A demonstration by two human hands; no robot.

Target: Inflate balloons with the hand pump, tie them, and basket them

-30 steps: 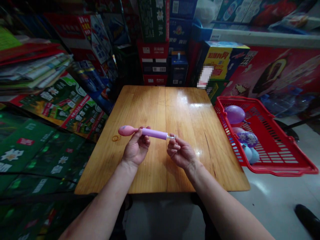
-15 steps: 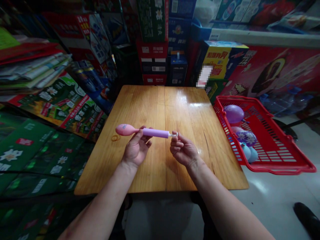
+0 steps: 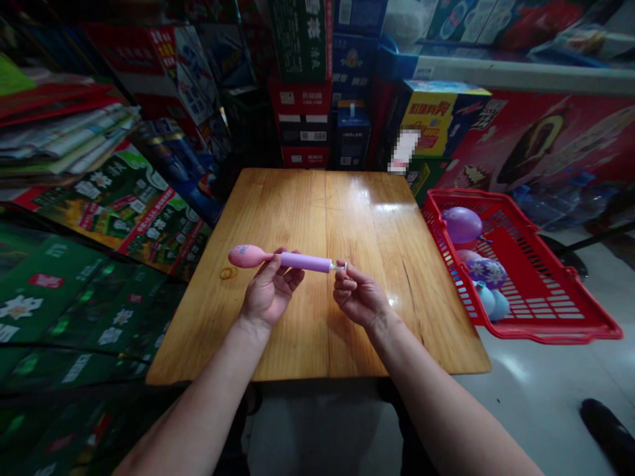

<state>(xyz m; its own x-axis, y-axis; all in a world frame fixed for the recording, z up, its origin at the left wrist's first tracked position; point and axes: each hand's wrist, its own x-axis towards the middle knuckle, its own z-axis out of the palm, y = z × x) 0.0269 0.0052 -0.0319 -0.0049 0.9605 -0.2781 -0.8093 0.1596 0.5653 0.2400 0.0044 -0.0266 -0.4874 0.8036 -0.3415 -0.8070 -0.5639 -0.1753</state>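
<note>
A purple balloon pump (image 3: 306, 262) lies level between my hands above the wooden table (image 3: 317, 205). On its left end sits a small, partly inflated pink balloon (image 3: 247, 256) with a printed mark. My left hand (image 3: 268, 287) pinches the balloon's neck against the pump's tip, its other fingers loosely curled under the barrel. At the other end my right hand (image 3: 360, 294) grips the pump's white handle, a short piece of rod showing. Two or so yellowish rubber bands (image 3: 229, 273) rest on the table left of my left hand.
A red basket (image 3: 555, 334) at the right holds several balloons, among them a purple balloon (image 3: 461, 225) and a light blue balloon (image 3: 499, 304). Green cartons (image 3: 44, 297) are stacked along the left; more boxes (image 3: 305, 99) stand behind the table. A dark shoe (image 3: 605, 430) shows at lower right.
My right hand has moved slightly left, so less of the white rod shows outside the pump barrel. My left hand keeps its pinch on the balloon neck.
</note>
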